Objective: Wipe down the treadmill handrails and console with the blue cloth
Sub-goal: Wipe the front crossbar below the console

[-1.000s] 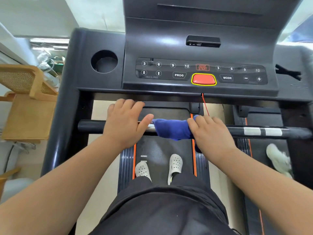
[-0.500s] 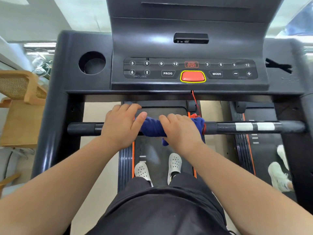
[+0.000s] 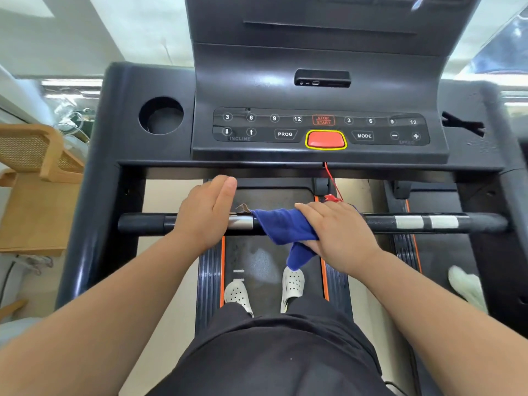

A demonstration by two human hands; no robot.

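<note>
The black crossbar handrail (image 3: 380, 222) runs left to right below the console (image 3: 320, 130). A blue cloth (image 3: 283, 227) is draped over the bar near its middle, with one end hanging below. My right hand (image 3: 340, 232) lies over the cloth and grips it against the bar, thumb underneath. My left hand (image 3: 205, 215) rests on the bar just left of the cloth, its fingers straight and pointing forward. A short silver patch of the bar shows between my two hands.
A red safety clip and cord (image 3: 331, 195) hang from the console just behind my right hand. A cup holder (image 3: 161, 115) sits at the console's left. A wooden chair (image 3: 34, 172) stands to the left. My feet in white clogs (image 3: 293, 284) stand on the belt.
My right hand slid the cloth left along the bar, then back right. My left hand's fingers, curled over the bar before, now lie straight.
</note>
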